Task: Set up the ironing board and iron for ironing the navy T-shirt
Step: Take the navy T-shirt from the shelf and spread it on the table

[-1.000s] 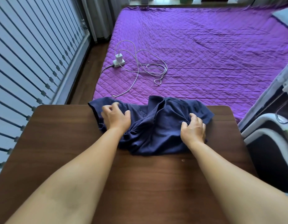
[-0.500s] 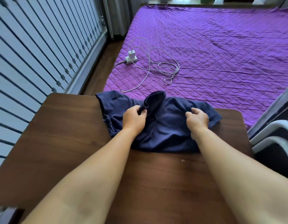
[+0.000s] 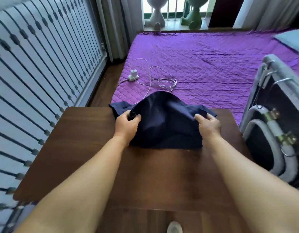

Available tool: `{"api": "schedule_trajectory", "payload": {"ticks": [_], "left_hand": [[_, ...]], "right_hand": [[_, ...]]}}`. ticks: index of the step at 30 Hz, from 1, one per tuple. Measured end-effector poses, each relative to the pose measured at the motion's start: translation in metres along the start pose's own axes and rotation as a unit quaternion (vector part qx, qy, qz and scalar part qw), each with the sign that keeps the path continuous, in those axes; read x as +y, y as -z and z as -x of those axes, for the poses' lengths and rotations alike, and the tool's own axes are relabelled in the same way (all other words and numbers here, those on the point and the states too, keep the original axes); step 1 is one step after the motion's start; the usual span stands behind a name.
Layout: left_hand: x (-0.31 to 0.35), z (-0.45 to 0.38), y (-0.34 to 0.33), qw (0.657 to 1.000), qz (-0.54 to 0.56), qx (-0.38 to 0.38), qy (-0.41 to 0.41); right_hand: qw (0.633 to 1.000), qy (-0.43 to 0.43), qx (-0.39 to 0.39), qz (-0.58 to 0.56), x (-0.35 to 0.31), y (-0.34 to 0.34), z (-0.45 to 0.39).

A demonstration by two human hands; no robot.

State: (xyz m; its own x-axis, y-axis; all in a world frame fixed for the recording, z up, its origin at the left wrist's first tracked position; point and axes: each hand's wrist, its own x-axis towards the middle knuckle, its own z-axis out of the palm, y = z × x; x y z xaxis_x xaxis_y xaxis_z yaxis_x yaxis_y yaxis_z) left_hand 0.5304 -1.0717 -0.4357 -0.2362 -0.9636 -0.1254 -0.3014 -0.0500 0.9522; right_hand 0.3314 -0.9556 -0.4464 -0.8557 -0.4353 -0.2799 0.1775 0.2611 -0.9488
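Note:
The navy T-shirt (image 3: 164, 121) is bunched at the far edge of a dark wooden table (image 3: 88, 148), its middle raised in a hump above the tabletop. My left hand (image 3: 127, 125) grips the cloth at its left side. My right hand (image 3: 207, 125) grips it at the right side. A folded ironing board (image 3: 256, 101) with grey padding and metal legs leans upright at the right, beside the table. No iron is in view.
A bed with a purple quilt (image 3: 212, 64) lies beyond the table, with a white charger and its cable (image 3: 145, 76) on it. A slatted white panel (image 3: 36, 73) fills the left. Curtains (image 3: 115, 26) and two figurines stand by the far window.
Both hands have gathered the shirt and lifted its middle off the table. The view has tilted up and now shows the window and the folded ironing board.

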Motion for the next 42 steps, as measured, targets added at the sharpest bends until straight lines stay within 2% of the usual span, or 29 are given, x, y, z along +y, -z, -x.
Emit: {"api": "schedule_trajectory", "payload": {"ticks": [3, 6, 11, 13, 17, 20, 23, 26, 28, 30, 32, 34, 38, 40, 42], "left_hand": [[-0.011, 0.025, 0.029, 0.999, -0.031, -0.033, -0.019], [-0.023, 0.050, 0.053, 0.992, -0.084, -0.083, -0.041], [-0.043, 0.091, 0.074, 0.952, -0.269, -0.134, -0.067], [-0.052, 0.103, 0.081, 0.927, -0.335, -0.154, -0.070], [-0.075, 0.121, 0.092, 0.883, -0.431, -0.177, -0.055], [-0.088, 0.133, 0.098, 0.852, -0.480, -0.206, -0.018], [-0.091, 0.141, 0.097, 0.824, -0.516, -0.233, 0.003], [-0.089, 0.145, 0.085, 0.840, -0.491, -0.223, -0.055], [-0.089, 0.147, 0.075, 0.841, -0.473, -0.252, -0.074], [-0.091, 0.152, 0.066, 0.823, -0.480, -0.297, -0.060], [-0.093, 0.156, 0.059, 0.806, -0.495, -0.321, -0.038], [-0.095, 0.160, 0.057, 0.799, -0.512, -0.315, -0.031], [-0.089, 0.155, 0.056, 0.806, -0.514, -0.293, -0.013], [-0.084, 0.150, 0.055, 0.808, -0.515, -0.286, -0.006], [-0.081, 0.145, 0.052, 0.820, -0.508, -0.263, -0.020]], "right_hand": [[0.999, 0.023, 0.024, 0.034, 0.010, 0.023, 0.027], [0.997, 0.045, 0.013, 0.069, 0.021, 0.038, 0.054], [0.981, 0.032, -0.031, 0.187, 0.050, 0.054, 0.095], [0.961, 0.016, -0.045, 0.272, 0.065, 0.061, 0.105], [0.890, -0.001, -0.036, 0.455, 0.084, 0.080, 0.131], [0.850, -0.019, -0.056, 0.524, 0.097, 0.094, 0.142], [0.853, -0.020, -0.054, 0.519, 0.101, 0.098, 0.147], [0.873, 0.012, -0.073, 0.481, 0.101, 0.089, 0.151], [0.882, 0.032, -0.118, 0.455, 0.101, 0.080, 0.155], [0.861, 0.043, -0.175, 0.475, 0.103, 0.072, 0.158], [0.824, 0.045, -0.205, 0.527, 0.107, 0.069, 0.161], [0.797, 0.057, -0.193, 0.569, 0.109, 0.070, 0.160], [0.778, 0.029, -0.178, 0.603, 0.097, 0.067, 0.158], [0.785, 0.010, -0.166, 0.597, 0.091, 0.063, 0.156], [0.817, 0.023, -0.139, 0.559, 0.088, 0.058, 0.150]]}}
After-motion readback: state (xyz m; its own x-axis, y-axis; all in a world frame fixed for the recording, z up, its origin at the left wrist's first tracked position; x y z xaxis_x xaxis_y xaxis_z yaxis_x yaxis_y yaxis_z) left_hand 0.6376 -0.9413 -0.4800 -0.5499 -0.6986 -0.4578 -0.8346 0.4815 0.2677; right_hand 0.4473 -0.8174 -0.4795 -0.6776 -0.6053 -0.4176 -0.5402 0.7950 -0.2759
